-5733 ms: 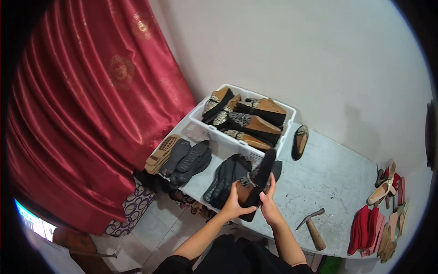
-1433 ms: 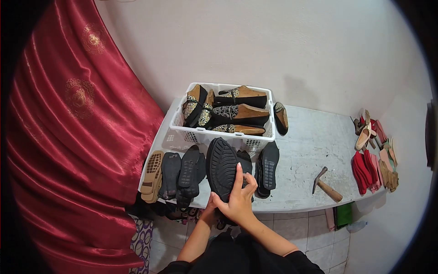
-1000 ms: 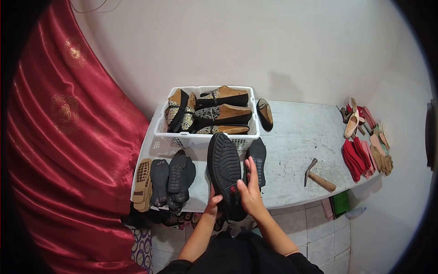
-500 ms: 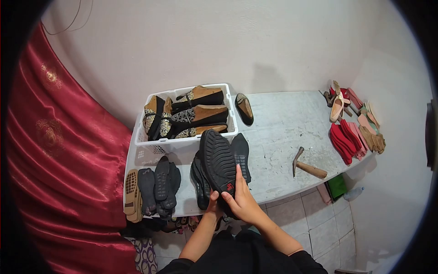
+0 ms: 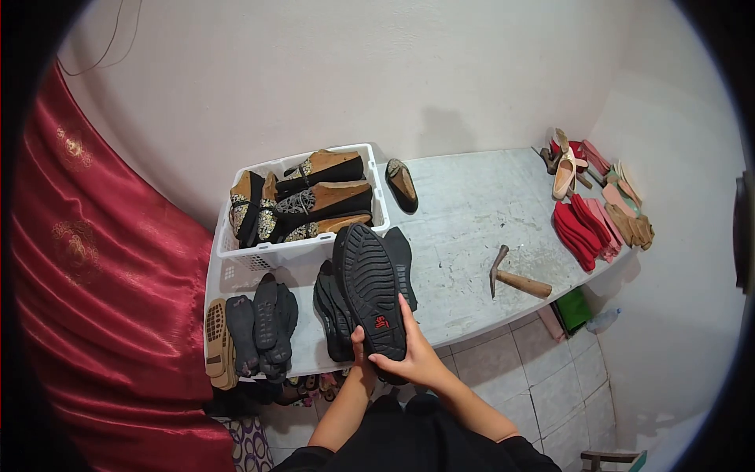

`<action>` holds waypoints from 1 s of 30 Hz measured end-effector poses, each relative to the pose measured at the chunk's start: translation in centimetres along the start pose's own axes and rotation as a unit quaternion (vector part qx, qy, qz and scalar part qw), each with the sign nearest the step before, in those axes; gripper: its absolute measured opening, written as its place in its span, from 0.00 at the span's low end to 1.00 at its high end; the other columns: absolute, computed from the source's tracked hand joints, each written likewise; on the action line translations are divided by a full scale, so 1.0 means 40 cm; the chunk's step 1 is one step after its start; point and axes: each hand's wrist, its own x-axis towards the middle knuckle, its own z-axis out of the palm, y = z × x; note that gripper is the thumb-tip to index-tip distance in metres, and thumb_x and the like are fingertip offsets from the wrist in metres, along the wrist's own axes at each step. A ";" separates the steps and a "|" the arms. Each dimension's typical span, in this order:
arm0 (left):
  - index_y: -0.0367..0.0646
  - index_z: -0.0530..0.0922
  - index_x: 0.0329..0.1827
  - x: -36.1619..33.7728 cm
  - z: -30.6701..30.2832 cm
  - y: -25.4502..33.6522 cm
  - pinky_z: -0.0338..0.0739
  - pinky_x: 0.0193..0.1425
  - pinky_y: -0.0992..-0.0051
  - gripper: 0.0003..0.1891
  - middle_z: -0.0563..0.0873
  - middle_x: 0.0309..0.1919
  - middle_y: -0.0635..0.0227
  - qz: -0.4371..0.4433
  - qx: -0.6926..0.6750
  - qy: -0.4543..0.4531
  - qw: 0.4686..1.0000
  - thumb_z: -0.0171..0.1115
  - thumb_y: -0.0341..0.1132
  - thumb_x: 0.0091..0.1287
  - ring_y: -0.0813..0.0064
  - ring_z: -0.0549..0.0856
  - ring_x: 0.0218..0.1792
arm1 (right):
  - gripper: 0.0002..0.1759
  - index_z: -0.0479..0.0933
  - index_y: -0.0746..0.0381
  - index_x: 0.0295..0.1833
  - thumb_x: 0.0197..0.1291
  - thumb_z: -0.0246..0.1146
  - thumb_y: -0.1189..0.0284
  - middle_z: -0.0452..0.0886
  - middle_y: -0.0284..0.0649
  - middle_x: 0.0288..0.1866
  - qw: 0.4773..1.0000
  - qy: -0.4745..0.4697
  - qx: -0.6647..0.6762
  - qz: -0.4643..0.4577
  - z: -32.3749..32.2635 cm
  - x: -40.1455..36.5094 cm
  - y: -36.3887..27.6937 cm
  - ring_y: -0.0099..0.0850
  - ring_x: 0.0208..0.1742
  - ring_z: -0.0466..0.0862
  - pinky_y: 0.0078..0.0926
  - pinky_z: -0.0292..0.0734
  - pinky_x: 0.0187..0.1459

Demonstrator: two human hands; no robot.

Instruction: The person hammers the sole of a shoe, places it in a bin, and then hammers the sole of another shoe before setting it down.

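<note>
The left hand (image 5: 362, 368) and the right hand (image 5: 415, 358) are both gripping one black ridged sole (image 5: 368, 275), its tread and red mark (image 5: 381, 322) facing the camera, over the near edge of the tabletop (image 5: 456, 236). Just behind it, other black soles (image 5: 403, 263) are lying. To the right, a wooden-handled hammer (image 5: 523, 283) is lying apart. Farther back, a white basket (image 5: 295, 253) is holding several shoes (image 5: 340, 200), and one lone shoe (image 5: 402, 187) is resting beside it.

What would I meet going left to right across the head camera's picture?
Curtain → tan soles → stack of dark soles → held black sole → hammer → red soles.
</note>
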 end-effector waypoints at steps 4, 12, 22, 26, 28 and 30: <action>0.41 0.64 0.63 -0.006 -0.021 -0.010 0.73 0.57 0.65 0.42 0.75 0.55 0.61 -0.012 -0.002 0.006 1.000 0.60 0.61 0.49 0.63 0.78 0.53 | 0.58 0.35 0.70 0.71 0.44 0.70 0.69 0.58 0.58 0.65 1.000 0.014 0.001 -0.002 0.000 -0.011 -0.006 0.45 0.66 0.62 0.32 0.56 0.64; 0.40 0.64 0.62 -0.026 0.018 0.020 0.75 0.57 0.67 0.42 0.75 0.54 0.58 -0.061 0.034 -0.033 0.997 0.61 0.58 0.48 0.65 0.78 0.52 | 0.56 0.37 0.64 0.71 0.43 0.68 0.71 0.65 0.56 0.61 0.993 0.032 0.095 0.067 0.013 -0.042 -0.004 0.40 0.60 0.70 0.30 0.64 0.60; 0.44 0.57 0.66 -0.016 0.058 0.041 0.74 0.57 0.67 0.36 0.73 0.54 0.57 0.046 0.144 -0.051 0.987 0.57 0.41 0.53 0.64 0.77 0.51 | 0.59 0.38 0.64 0.71 0.37 0.70 0.72 0.70 0.50 0.55 0.996 0.055 -0.028 0.062 -0.005 -0.068 0.020 0.36 0.53 0.75 0.27 0.70 0.53; 0.46 0.59 0.65 -0.012 0.083 0.028 0.75 0.56 0.69 0.32 0.73 0.54 0.58 0.025 0.112 -0.049 0.992 0.56 0.33 0.55 0.65 0.77 0.51 | 0.61 0.36 0.64 0.72 0.37 0.70 0.71 0.70 0.53 0.57 0.996 0.056 -0.041 0.046 -0.027 -0.078 0.005 0.40 0.54 0.76 0.28 0.70 0.53; 0.45 0.59 0.65 -0.004 0.071 0.002 0.75 0.55 0.70 0.31 0.74 0.53 0.58 0.018 0.105 -0.046 0.993 0.56 0.32 0.55 0.66 0.78 0.51 | 0.61 0.35 0.64 0.72 0.37 0.69 0.71 0.69 0.54 0.58 0.995 0.056 -0.076 0.032 -0.044 -0.083 -0.004 0.42 0.54 0.76 0.29 0.70 0.53; 0.45 0.60 0.64 -0.001 0.091 -0.013 0.76 0.55 0.70 0.31 0.74 0.53 0.58 0.012 0.099 -0.041 0.994 0.57 0.31 0.55 0.66 0.78 0.51 | 0.62 0.33 0.63 0.72 0.36 0.69 0.70 0.68 0.58 0.59 0.992 0.042 -0.103 0.055 -0.066 -0.089 -0.011 0.47 0.55 0.75 0.31 0.71 0.53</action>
